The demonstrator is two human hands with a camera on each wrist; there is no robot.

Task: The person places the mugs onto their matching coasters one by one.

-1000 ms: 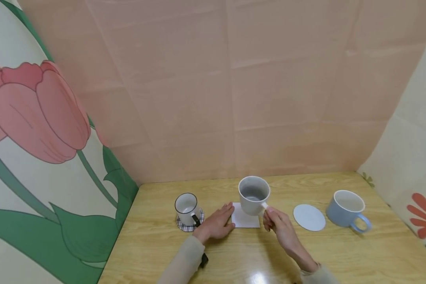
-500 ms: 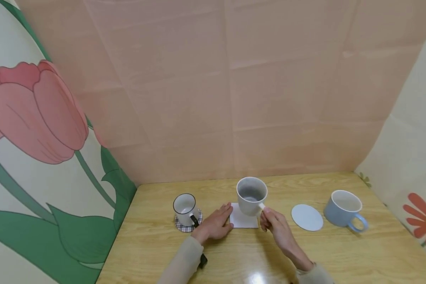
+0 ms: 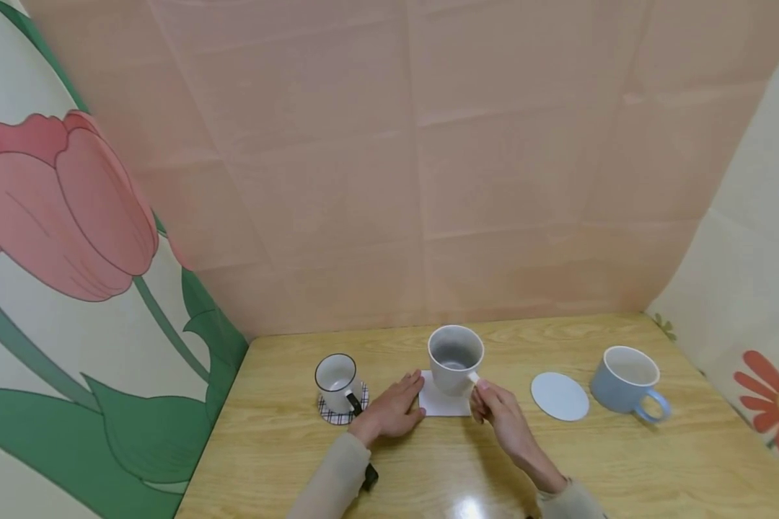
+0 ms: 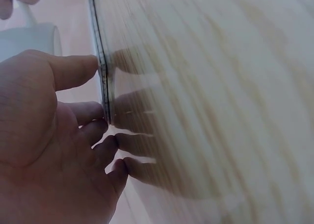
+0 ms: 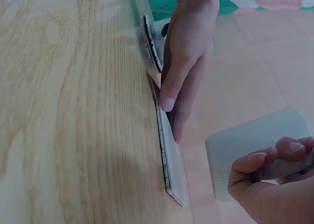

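Observation:
My right hand [image 3: 501, 418] pinches the handle of a white mug [image 3: 455, 360], which hangs over a white square coaster [image 3: 444, 406]. A gap shows between the mug's base and the coaster in the right wrist view. My left hand [image 3: 394, 409] lies at the coaster's left side, its fingers fairly straight. In the left wrist view, the thumb and nearest fingers touch the coaster's edge [image 4: 104, 72], while the other fingertips rest on the table. The right wrist view shows the mug [image 5: 260, 136] tipped sideways by the camera angle, with curled fingers round its handle.
To the left, a white mug with a black rim and handle [image 3: 336, 382] stands on a round checked coaster [image 3: 329, 416]. On the right lie a round white coaster [image 3: 560, 396] and a blue mug [image 3: 613, 386] beside it. A pink sheet [image 3: 337, 216] backs the wooden table [image 3: 266, 461].
The white mug in my right hand has come slightly down and left over the square coaster. My left hand stays at the coaster's edge. The head view has shifted a little.

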